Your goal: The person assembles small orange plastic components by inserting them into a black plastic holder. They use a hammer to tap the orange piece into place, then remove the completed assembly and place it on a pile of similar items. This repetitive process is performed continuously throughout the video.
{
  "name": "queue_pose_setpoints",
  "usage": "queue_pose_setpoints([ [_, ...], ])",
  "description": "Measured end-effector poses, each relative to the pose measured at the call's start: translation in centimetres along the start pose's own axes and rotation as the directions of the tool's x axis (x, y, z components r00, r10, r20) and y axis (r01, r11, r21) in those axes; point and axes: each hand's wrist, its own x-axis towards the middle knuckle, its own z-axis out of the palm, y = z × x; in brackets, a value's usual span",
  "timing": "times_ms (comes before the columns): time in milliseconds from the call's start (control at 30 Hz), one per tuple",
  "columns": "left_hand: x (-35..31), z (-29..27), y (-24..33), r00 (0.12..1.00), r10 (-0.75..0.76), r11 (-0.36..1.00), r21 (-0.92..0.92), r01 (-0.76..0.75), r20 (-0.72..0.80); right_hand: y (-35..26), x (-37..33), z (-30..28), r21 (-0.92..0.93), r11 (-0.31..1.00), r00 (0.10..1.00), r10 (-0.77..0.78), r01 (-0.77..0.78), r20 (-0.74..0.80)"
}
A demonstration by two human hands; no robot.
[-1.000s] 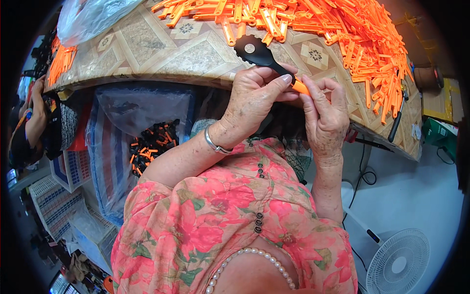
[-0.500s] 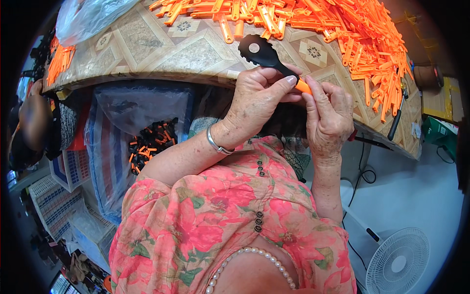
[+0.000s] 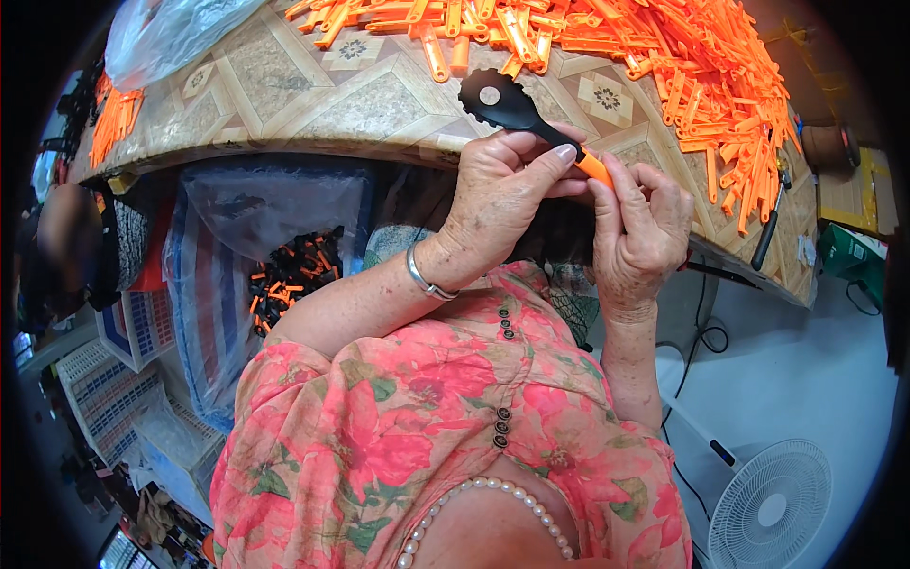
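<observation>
Patterned table (image 3: 284,85) behind; both hands grip black spatula (image 3: 507,104), head pointing up-left w/ diagonal axis.

Desk (image 3: 284,104): in front, past both hands.
Loose handles (image 3: 664,57): piled on desk, far right.
Spoon (image 3: 517,104): over desk edge, between left hand (image 3: 498,194) and right hand (image 3: 640,232).
Bag of parts (image 3: 294,270): under desk, left.
Fan (image 3: 768,503): on floor, low right.

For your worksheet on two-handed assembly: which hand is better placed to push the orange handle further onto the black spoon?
Probably the right hand: its fingers pinch the orange handle at the free end. The left hand is wrapped around the black spoon, steadying it.
</observation>
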Motion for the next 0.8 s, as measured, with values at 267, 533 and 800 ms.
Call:
queue_pose_setpoints([
  [267, -0.1, -0.3, 0.0, 0.999, -0.001, 0.999, 0.040, -0.001, 0.040, 0.1, -0.2, 0.4, 0.075, 0.997, 1.000, 0.018, -0.017, -0.009],
  [533, -0.5, -0.4, -0.1, 0.986, 0.126, 0.970, 0.196, -0.146, 0.109, 0.1, 0.0, 0.3, 0.196, 0.980, 0.999, 0.038, -0.037, 0.000],
  [800, -0.1, -1.1, 0.6, 0.980, 0.086, 0.983, 0.146, -0.113, 0.177, 0.4, -0.1, -1.0, 0.610, 0.639, 0.881, 0.295, -0.470, 0.370],
])
